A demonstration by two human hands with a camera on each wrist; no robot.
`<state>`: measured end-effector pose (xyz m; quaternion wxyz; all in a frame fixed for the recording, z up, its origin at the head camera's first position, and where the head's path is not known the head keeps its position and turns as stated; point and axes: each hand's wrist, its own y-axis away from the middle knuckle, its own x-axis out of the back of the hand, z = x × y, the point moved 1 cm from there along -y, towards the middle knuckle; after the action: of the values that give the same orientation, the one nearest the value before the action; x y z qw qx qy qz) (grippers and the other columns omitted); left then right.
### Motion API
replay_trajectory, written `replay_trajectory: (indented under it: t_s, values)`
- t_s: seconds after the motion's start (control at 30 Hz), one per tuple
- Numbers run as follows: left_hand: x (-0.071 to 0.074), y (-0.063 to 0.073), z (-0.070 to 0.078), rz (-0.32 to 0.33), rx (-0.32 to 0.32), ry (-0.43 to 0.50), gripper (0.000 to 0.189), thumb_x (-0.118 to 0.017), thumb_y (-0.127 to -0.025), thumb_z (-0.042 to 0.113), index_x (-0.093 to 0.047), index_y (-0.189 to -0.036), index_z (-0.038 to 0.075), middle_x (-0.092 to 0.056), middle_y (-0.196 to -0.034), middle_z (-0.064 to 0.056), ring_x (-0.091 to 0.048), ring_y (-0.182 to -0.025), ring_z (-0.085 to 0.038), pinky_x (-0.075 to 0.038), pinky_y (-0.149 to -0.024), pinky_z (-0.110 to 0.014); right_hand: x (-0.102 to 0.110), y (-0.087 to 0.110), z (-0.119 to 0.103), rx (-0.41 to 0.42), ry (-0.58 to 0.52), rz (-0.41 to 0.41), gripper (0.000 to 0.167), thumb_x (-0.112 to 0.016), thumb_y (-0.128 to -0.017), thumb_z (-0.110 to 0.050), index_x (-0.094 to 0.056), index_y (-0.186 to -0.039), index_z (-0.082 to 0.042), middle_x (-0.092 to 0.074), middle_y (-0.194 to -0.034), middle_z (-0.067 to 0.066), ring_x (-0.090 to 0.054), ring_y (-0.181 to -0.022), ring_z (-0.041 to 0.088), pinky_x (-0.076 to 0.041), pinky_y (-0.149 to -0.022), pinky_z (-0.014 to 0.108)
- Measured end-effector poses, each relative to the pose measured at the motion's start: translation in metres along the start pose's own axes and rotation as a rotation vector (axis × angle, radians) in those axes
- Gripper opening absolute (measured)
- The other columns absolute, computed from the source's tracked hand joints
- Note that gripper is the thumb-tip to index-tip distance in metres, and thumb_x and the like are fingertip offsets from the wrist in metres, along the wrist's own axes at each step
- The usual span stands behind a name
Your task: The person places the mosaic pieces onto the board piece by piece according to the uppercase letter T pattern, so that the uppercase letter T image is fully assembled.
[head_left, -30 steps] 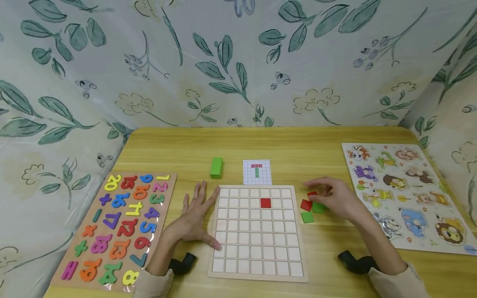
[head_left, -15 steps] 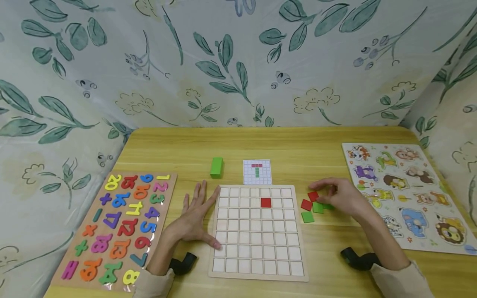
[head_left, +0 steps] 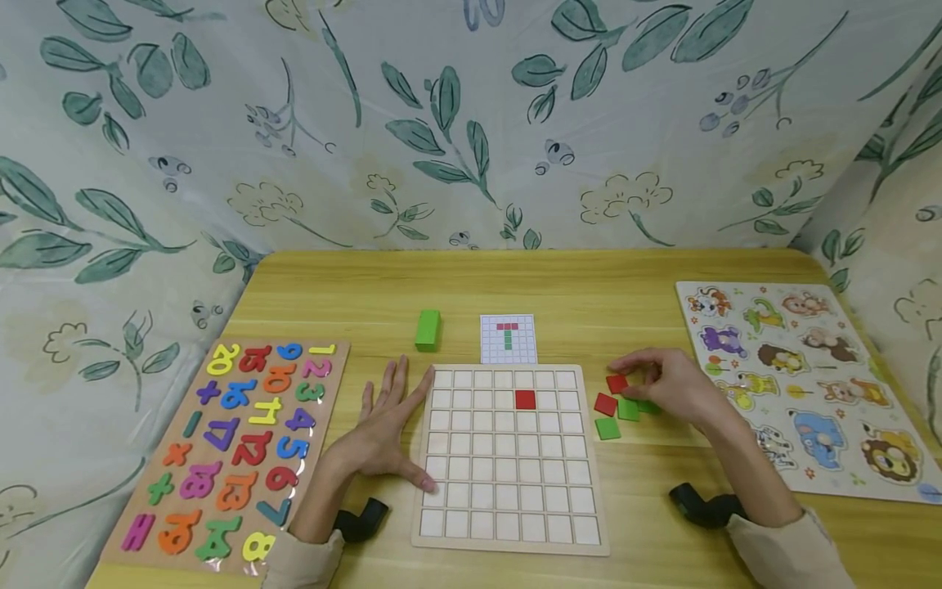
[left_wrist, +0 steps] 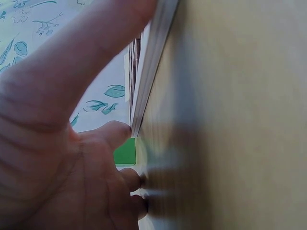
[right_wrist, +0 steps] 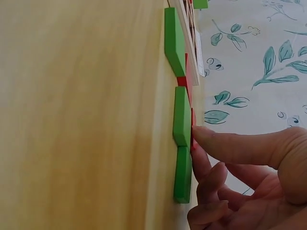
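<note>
My left hand [head_left: 379,438] lies with fingers spread at the left side of a wooden grid board [head_left: 508,550]; its thumb rests on the frame and its forefinger touches the upper left corner. One red tile [head_left: 526,400] sits in the board's second row. To the right of the board, my right hand [head_left: 673,388] pinches the edge of a red tile [head_left: 616,384] between thumb and finger, low over the table. Beside it lie another red tile [head_left: 606,404] and several green tiles [head_left: 607,429], one partly hidden under the hand.
A pattern card [head_left: 508,339] with a red and green T lies behind the board, left of which stands a green block [head_left: 428,330]. A number puzzle [head_left: 243,442] lies at left, an animal puzzle [head_left: 798,393] at right. A floral cloth [head_left: 471,164] hangs behind the table.
My right hand has shifted slightly right, uncovering more of the red and green tiles. The red tile at its fingertips has moved slightly away. My left hand has stayed still.
</note>
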<state>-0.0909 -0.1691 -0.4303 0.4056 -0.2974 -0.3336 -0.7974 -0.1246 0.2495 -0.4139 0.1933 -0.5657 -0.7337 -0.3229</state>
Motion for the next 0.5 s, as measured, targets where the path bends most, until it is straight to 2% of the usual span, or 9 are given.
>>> replay_trajectory:
  t_s: [0.1, 0.37, 0.5]
  values:
    - [0.0000, 0.0003, -0.0002, -0.001, -0.001, 0.001, 0.151, -0.102, -0.055, 0.042, -0.005, -0.168, 0.016, 0.027, -0.169, -0.023, 0.027, -0.156, -0.043, 0.020, -0.121, -0.070, -0.0014, -0.0033, -0.0017, -0.009, 0.027, 0.020, 0.033, -0.078, -0.090, -0.008, -0.074, -0.123, -0.005, -0.062, -0.091, 0.009, -0.047, -0.074, 0.019, -0.036, -0.057, 0.026]
    - [0.0005, 0.0008, -0.0004, 0.002, -0.008, -0.002, 0.151, -0.102, -0.056, 0.043, -0.005, -0.168, 0.016, 0.027, -0.168, -0.024, 0.027, -0.156, -0.044, 0.020, -0.120, -0.071, -0.0044, -0.0088, -0.0052, 0.005, 0.068, 0.034, 0.029, -0.077, -0.092, -0.011, -0.075, -0.121, -0.006, -0.065, -0.105, 0.013, -0.048, -0.078, 0.021, -0.036, -0.060, 0.027]
    - [-0.0001, 0.0003, -0.0005, 0.001, -0.010, 0.002, 0.150, -0.102, -0.056, 0.043, -0.005, -0.168, 0.016, 0.027, -0.169, -0.024, 0.027, -0.156, -0.044, 0.020, -0.121, -0.070, -0.0041, -0.0095, -0.0045, 0.008, 0.065, 0.022, 0.031, -0.077, -0.091, -0.009, -0.074, -0.122, -0.006, -0.065, -0.100, 0.012, -0.049, -0.076, 0.020, -0.037, -0.059, 0.027]
